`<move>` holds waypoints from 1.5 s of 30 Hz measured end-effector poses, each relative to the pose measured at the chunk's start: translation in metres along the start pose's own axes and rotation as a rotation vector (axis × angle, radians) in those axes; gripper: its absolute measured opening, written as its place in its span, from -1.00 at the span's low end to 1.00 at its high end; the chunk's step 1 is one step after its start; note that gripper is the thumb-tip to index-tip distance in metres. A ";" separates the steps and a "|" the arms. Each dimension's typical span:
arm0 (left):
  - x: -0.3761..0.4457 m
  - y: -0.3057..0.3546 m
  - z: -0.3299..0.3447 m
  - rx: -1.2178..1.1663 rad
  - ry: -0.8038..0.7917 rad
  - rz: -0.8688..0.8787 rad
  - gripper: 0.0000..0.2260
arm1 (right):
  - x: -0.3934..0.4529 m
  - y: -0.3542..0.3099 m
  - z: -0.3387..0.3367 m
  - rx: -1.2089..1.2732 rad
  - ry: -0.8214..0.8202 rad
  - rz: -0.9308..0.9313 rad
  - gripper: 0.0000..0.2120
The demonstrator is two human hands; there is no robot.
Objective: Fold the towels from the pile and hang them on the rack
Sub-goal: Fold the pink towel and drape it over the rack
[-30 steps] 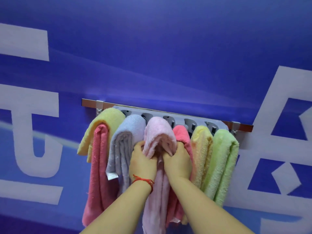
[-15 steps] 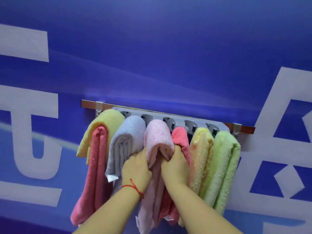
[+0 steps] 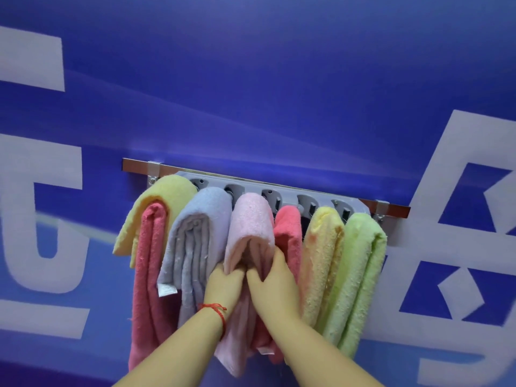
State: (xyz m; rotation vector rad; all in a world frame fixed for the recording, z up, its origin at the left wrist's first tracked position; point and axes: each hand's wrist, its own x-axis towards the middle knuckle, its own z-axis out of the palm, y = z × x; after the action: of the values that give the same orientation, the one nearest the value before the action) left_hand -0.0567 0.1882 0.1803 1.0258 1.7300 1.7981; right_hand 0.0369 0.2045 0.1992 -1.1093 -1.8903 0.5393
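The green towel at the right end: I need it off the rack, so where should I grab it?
Grip the green towel just under its rounded fold at the top, coming from its open right side; the yellow towel presses against its left.

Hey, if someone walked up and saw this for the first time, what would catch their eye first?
Probably the row of bright towels hanging side by side on the rack against the blue wall: yellow, red, grey, pink, red, yellow and a green towel at the far right. Next, both hands in the middle, the left hand and right hand gripping the pink towel.
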 end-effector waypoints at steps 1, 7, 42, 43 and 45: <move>-0.005 -0.005 -0.007 0.109 0.013 0.006 -0.86 | -0.006 0.003 -0.001 0.008 0.034 -0.031 -0.51; -0.029 0.013 -0.061 0.963 0.172 0.324 -0.46 | -0.002 -0.009 -0.026 -0.112 0.369 -0.419 -0.49; 0.025 0.059 -0.050 1.251 0.211 1.042 -0.44 | 0.049 -0.052 -0.059 -0.502 -0.040 -0.429 -0.54; 0.016 0.056 -0.047 1.140 0.176 0.964 -0.46 | 0.043 -0.050 -0.058 -0.433 -0.040 -0.402 -0.52; -0.007 0.052 -0.037 0.775 0.107 0.773 -0.49 | 0.030 -0.046 -0.054 -0.291 -0.022 -0.359 -0.48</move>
State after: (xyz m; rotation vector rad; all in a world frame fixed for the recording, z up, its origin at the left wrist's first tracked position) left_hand -0.0706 0.1526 0.2322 2.1813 2.3795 1.5570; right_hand 0.0525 0.2041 0.2742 -0.9102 -2.1720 0.0757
